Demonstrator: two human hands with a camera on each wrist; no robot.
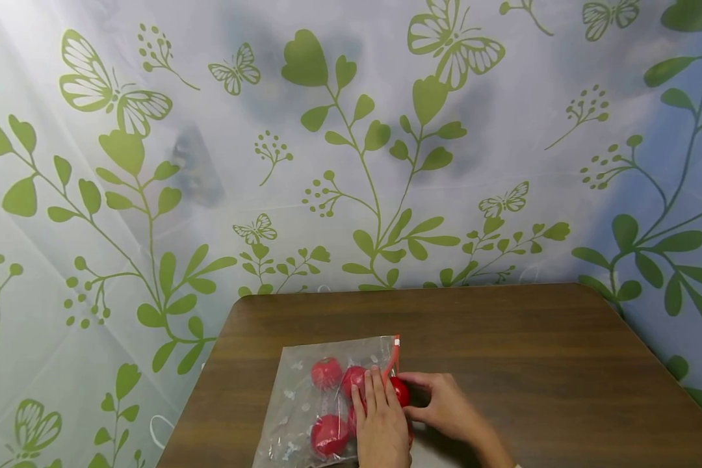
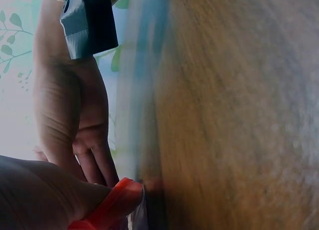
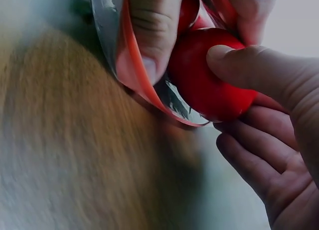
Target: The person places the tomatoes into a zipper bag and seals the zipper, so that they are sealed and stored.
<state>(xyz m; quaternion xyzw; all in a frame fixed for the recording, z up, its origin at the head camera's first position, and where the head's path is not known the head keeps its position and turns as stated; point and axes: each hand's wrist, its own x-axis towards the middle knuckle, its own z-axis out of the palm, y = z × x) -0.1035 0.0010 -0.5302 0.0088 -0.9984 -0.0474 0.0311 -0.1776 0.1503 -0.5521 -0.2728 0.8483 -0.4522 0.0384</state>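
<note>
A clear zip bag with a red-edged mouth lies on the table, several red tomatoes inside it. My left hand rests over the bag near its mouth with fingers straight. In the right wrist view the left thumb is inside the mouth, against the red rim. My right hand holds a shiny red tomato at the mouth, thumb on one side and fingers beneath. Another tomato shows just behind it. In the left wrist view the red rim crosses the left thumb.
The brown wooden table extends beyond and to the right of the bag. A pale curtain with green leaves and butterflies hangs behind it. A dark camera mount sits on the right wrist.
</note>
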